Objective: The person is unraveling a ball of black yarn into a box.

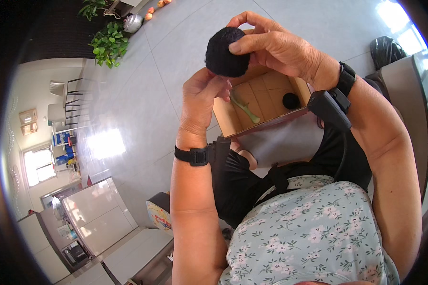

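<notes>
A round, fuzzy black object (pixel 224 53), perhaps a ball of yarn, is held up between both hands above an open cardboard box (pixel 264 91). My right hand (pixel 273 46) grips it from the upper right, the thumb lying across its front. From below, my left hand (pixel 207 89) holds its lower edge; some of the fingers are hidden behind it. Inside the box lie a smaller black ball (pixel 290 101) at the right and a pale green elongated object (pixel 249 113) at the left. A thin dark strand runs near the small ball.
A grey cabinet or table (pixel 404 85) stands close on the right, with a black plastic bag (pixel 387 51) behind it. Far off at the upper left are a leafy plant (pixel 110 44), a metal kettle (pixel 132 23) and several round fruits (pixel 148 16) on the tiled floor (pixel 157 85).
</notes>
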{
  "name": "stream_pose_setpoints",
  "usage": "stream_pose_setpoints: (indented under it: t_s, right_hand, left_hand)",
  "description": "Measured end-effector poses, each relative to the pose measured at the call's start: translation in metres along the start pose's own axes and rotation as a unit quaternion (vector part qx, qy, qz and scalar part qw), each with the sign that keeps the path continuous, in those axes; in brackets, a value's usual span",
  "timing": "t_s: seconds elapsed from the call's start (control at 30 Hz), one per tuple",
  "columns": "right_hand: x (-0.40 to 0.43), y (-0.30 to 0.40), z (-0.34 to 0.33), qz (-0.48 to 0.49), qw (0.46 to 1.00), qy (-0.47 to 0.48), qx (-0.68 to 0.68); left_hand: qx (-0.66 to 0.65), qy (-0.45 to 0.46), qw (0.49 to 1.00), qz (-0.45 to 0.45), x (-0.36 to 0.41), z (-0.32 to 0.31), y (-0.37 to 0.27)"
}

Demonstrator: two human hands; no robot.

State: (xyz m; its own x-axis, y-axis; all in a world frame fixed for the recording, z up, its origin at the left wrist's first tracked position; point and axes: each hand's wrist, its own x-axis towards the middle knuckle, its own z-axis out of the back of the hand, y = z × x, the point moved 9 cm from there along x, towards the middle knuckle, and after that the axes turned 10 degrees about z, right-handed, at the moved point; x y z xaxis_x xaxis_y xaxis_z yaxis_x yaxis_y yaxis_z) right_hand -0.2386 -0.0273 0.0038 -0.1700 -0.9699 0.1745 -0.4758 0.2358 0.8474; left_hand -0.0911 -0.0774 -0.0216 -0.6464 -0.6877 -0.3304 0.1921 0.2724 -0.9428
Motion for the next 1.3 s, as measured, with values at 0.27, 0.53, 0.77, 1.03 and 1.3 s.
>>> stream_pose_setpoints:
  t_s: [0.27,0.53,0.77,1.03,1.3]
  right_hand:
    - [0.008,0.008,0.032,0.056,0.988,-0.123,-0.079]
    - [0.000,0.031,-0.011,0.170,0.848,0.062,-0.498]
    - [-0.021,-0.002,-0.032,-0.077,0.977,0.166,-0.110]
    - [-0.004,-0.004,-0.019,-0.019,0.992,0.066,0.104]
    - [-0.004,-0.003,-0.012,-0.014,0.987,0.087,-0.135]
  left_hand:
    - [0.143,0.114,0.982,-0.043,-0.015,-0.029,-0.007]
    - [-0.020,0.115,0.989,-0.090,-0.019,-0.009,-0.019]
    - [-0.070,0.038,0.993,-0.085,-0.009,0.010,-0.017]
    - [-0.055,0.017,0.997,-0.048,-0.006,0.001,-0.007]
    - [-0.028,0.015,0.999,-0.030,-0.004,0.001,-0.003]
